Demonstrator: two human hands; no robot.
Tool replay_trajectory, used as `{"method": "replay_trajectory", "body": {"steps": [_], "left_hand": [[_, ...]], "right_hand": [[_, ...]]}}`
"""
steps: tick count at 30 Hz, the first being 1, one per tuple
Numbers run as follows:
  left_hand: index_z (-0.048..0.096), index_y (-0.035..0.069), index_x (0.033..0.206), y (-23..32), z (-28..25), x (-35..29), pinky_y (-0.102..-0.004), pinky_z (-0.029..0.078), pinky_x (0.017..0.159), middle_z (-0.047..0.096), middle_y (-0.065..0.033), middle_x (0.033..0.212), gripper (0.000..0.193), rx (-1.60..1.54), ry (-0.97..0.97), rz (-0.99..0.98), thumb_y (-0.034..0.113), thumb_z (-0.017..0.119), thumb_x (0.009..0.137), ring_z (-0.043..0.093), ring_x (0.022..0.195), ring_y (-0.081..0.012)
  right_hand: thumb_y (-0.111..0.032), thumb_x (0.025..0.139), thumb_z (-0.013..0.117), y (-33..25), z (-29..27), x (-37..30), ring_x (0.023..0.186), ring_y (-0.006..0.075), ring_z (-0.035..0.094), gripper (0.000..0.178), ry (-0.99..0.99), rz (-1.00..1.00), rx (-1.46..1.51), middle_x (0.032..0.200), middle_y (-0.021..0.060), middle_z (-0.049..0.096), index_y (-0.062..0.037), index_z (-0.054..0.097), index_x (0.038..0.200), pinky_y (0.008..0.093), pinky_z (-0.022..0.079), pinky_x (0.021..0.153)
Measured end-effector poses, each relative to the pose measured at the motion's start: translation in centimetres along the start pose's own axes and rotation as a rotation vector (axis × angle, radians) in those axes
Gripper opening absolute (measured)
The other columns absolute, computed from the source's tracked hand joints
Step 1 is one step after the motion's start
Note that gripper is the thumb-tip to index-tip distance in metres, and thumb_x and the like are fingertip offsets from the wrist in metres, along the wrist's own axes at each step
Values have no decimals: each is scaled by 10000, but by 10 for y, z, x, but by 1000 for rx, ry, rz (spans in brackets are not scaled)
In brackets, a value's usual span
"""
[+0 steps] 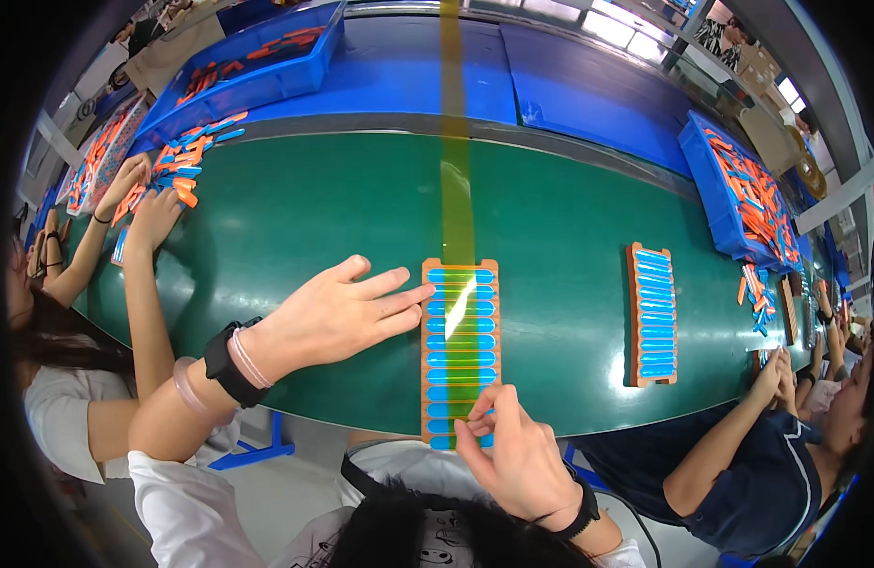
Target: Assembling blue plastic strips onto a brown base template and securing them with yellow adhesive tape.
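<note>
A brown rack [496,355] lies in front of me on the green table, with a column of blue flat pieces [437,377] lying crosswise in it. A see-through yellow tape [459,213] runs down from the far side and over the middle of the pieces. My left hand [328,312] is open, its fingers stretched out to the rack's left edge near the far end. At the near end, my right hand [517,454] is closed, thumb and fingers pinching the tape's near end over the last pieces.
A second filled brown rack [634,317] stands on the green table [569,218] to the right. Blue bins [716,204] of orange and blue pieces sit at the far right and far left. Co-workers' hands [153,218] handle loose pieces at the left; another person [740,464] sits at the right.
</note>
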State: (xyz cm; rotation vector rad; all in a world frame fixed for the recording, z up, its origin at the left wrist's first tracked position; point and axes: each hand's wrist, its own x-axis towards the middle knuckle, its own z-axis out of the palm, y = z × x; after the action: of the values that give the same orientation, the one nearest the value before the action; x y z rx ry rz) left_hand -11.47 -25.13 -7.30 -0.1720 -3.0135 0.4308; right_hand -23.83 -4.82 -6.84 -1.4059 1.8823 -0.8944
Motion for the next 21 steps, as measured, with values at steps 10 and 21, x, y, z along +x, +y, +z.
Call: {"method": "replay_trajectory", "body": {"steps": [10, 21], "left_hand": [[494, 42, 1010, -44, 36, 67, -314, 418, 842, 511, -98, 1045, 233, -1311, 499, -799, 136, 565, 810, 495, 1009, -211], [563, -64, 952, -47, 45, 102, -259, 445, 819, 623, -130, 950, 253, -1969, 429, -833, 168, 525, 860, 574, 888, -133]], "right_hand": [[-102, 797, 559, -3, -1, 3, 598, 354, 560, 274, -21, 7, -8, 806, 189, 520, 7, 336, 913, 413, 463, 497], [-111, 802, 548, -14, -6, 19, 612, 384, 548, 280, -52, 99, 1, 838, 200, 515, 1, 325, 928, 431, 458, 515]]}}
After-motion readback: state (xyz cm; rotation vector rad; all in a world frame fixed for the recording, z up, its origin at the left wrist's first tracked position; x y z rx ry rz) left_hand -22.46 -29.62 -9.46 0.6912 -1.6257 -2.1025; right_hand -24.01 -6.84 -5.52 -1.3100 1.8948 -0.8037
